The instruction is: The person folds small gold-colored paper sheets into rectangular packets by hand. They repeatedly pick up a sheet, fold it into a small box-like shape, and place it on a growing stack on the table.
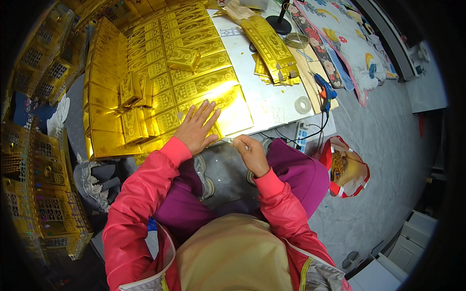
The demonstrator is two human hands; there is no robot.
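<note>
My left hand point(198, 127) lies flat, fingers spread, on a gold foil sheet point(233, 112) with printed patterns at the table's near edge. Just right of it, my right hand point(249, 151) pinches a small whitish piece point(227, 139) at the sheet's corner; what it is exactly, I cannot tell. Rows of embossed gold boxes or panels point(198, 58) extend away from my hands. Small gold boxes point(134, 125) sit on them to the left, and another small gold box point(184, 59) rests farther back.
Folded gold strips point(269, 43), a tape roll point(302, 105) and a blue glue gun point(325, 91) lie on the table's right side. Cables run to a power strip point(301, 136) below. A red-rimmed bag point(349, 171) stands on the floor. Gold latticed paper structures point(47, 174) stand left.
</note>
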